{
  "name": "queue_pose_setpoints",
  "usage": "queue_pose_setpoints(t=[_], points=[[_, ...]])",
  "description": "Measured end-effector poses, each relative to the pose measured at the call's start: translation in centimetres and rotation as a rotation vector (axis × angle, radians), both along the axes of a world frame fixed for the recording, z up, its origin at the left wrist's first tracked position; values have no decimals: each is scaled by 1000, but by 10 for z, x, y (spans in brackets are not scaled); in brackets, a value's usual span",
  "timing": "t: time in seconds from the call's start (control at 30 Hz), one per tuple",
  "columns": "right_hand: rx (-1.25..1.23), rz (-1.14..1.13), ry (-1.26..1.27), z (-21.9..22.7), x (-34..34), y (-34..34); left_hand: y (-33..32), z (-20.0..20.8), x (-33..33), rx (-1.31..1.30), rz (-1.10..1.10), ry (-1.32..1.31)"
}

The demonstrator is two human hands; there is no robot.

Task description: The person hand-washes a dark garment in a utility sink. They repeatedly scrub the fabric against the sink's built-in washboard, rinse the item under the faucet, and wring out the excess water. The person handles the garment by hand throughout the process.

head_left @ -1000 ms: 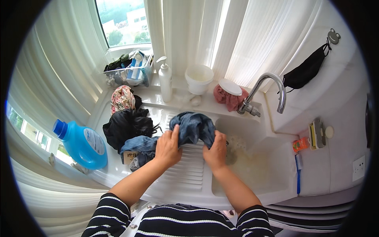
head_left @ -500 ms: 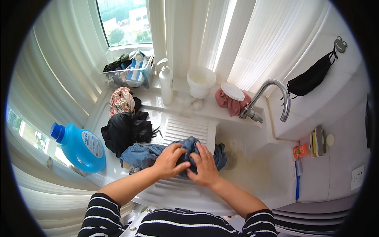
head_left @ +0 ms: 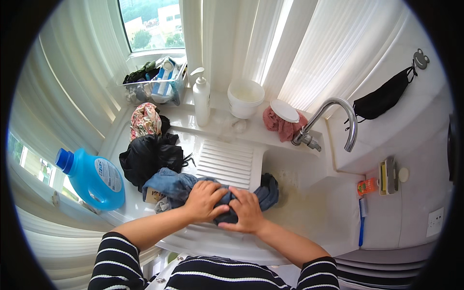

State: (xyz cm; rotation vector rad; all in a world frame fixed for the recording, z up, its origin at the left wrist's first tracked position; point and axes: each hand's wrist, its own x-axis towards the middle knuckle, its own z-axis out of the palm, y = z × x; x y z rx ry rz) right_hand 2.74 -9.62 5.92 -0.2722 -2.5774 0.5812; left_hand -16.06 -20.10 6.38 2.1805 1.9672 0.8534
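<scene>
Scrubbing underway: left hand [head_left: 205, 199] and right hand [head_left: 247, 209] clenched on jeans [head_left: 263, 193] at washboard [head_left: 226, 163]; black clothes [head_left: 150, 154] seemingly left unwashed.

Blue jeans [head_left: 263, 193], striped sleeves [head_left: 116, 258]

A second ago both hands held the jeans [head_left: 263, 193] bunched high on the ribbed washboard [head_left: 227, 162], near the frame's middle. Now the left hand [head_left: 205, 199] and right hand [head_left: 246, 209] sit lower, toward the bottom centre, pressed close together on the denim at the board's near end. The upper ribs lie bare where cloth covered them. Part of the jeans now hangs off the board's right edge toward the basin [head_left: 309, 203].
</scene>
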Motion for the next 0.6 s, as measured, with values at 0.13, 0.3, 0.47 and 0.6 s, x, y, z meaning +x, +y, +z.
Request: queue_pose_setpoints(t=[0.13,0.3,0.47,0.6], points=[[72,-72,22,-31,-26,24,35,-18,-7,113,119,72],[1,-384,1,-28,-81,66,99,-14,-32,132,639,181],[-37,20,59,5,0,-5,-8,5,0,64,55,118],[80,91,136,-18,-17,0,0,-25,-11,233,-31,158]])
